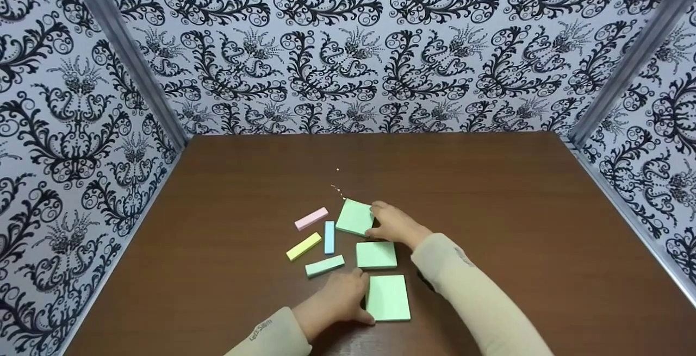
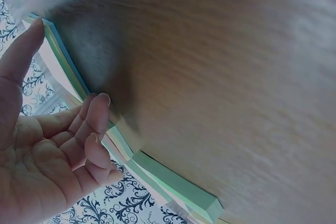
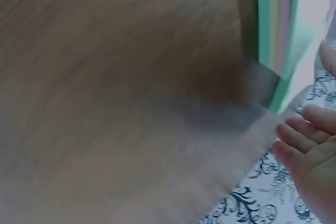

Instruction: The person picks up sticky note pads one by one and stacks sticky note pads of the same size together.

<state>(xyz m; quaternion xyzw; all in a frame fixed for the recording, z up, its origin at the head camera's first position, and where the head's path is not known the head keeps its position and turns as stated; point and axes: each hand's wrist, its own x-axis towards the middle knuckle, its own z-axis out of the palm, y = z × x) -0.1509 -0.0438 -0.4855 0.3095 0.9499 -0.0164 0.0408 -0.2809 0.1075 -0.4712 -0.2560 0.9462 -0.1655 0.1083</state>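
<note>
Left hand (image 1: 338,297), grip wide, at left edge of nearest green notepad (image 1: 389,298). Right hand (image 1: 398,224), grip wide, at right side of farthest green notepad (image 1: 354,217). Middle green notepad (image 1: 376,255) between, on bench (image 1: 489,187).

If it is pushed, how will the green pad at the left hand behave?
The pad probably slides rather than rolls, as it lies flat on the table. Its layered edge suggests paper, so it may be light and bend a little.
</note>
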